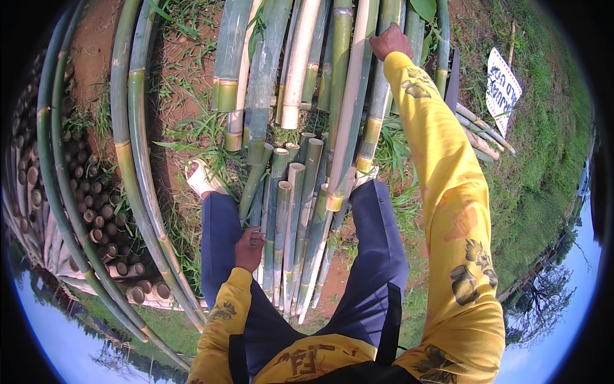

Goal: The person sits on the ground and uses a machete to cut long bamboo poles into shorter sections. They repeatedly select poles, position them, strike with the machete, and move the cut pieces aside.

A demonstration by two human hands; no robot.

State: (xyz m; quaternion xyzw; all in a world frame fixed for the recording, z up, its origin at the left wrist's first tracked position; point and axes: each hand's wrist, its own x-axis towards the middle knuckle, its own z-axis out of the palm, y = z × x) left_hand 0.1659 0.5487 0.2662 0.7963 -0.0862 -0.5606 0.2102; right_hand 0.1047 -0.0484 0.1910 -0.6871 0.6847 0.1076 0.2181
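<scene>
Split and whole bamboo poles (342, 57) lie lengthwise on the ground ahead of me, green with pale cut faces. Their near ends reach between my legs, over a cluster of thinner bamboo lengths (296, 198). My right hand (391, 43) is stretched far forward, its fingers closed on a bamboo pole (379, 89) at the right side of the bundle. Close to my left thigh, my left hand (249, 248) is curled beside the cluster's left edge. Whatever its fingers hold is hidden.
Long curved green poles (131, 153) run along the left, past a stack of cut bamboo (96, 211). A white sign (502, 89) stands at right, near more pole ends (483, 134). A dark flat strip (453, 80) shows beyond my right forearm. Grass and reddish soil surround my feet.
</scene>
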